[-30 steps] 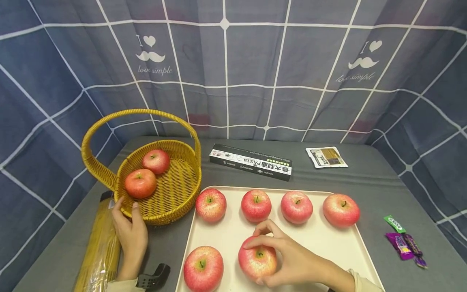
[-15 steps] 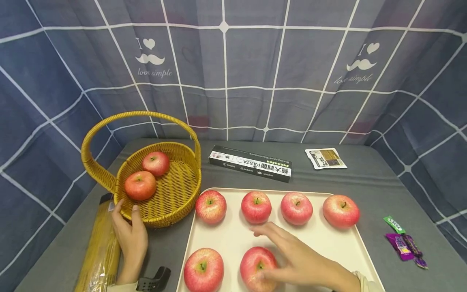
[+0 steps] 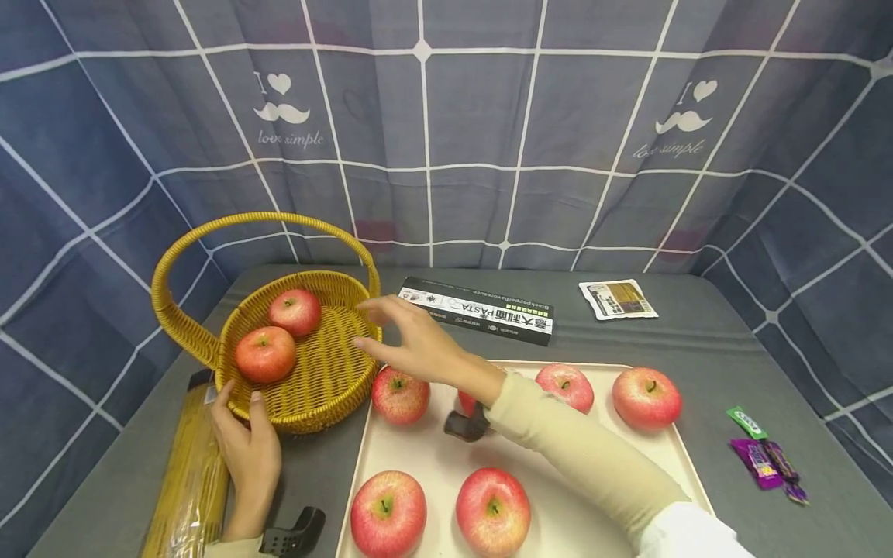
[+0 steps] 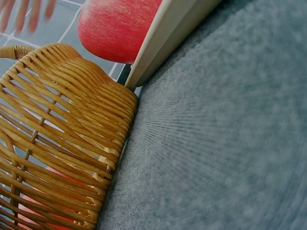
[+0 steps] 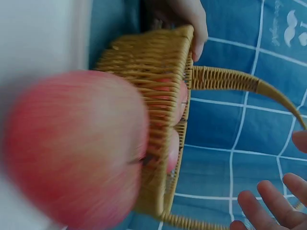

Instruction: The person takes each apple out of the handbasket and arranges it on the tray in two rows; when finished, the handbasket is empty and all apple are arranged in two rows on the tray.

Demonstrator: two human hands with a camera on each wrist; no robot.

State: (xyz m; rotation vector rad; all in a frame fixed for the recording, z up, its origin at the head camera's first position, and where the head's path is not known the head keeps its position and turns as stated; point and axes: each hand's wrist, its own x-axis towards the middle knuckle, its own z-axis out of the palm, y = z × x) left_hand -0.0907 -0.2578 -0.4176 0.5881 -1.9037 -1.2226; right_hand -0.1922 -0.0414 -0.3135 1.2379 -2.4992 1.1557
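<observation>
Wicker basket [image 3: 317,418], toward the worktop's [image 3: 698,333] back left corner, two apples [image 3: 266,354] inside: left hand [image 3: 247,449], grip narrow on its near rim; right hand [image 3: 412,341], grip wide and unladen, over the rim nearest the tray [image 3: 436,448], its sleeve [image 3: 579,449] liable to brush the tray apples [image 3: 563,384] and start one rolling. Black box [image 3: 477,310], near the back edge, lettered "PASTA" and "Blackpepperflavorsauce"; curtain [image 3: 474,108], "love simple"; sachet [image 3: 618,299], print illegible.
</observation>
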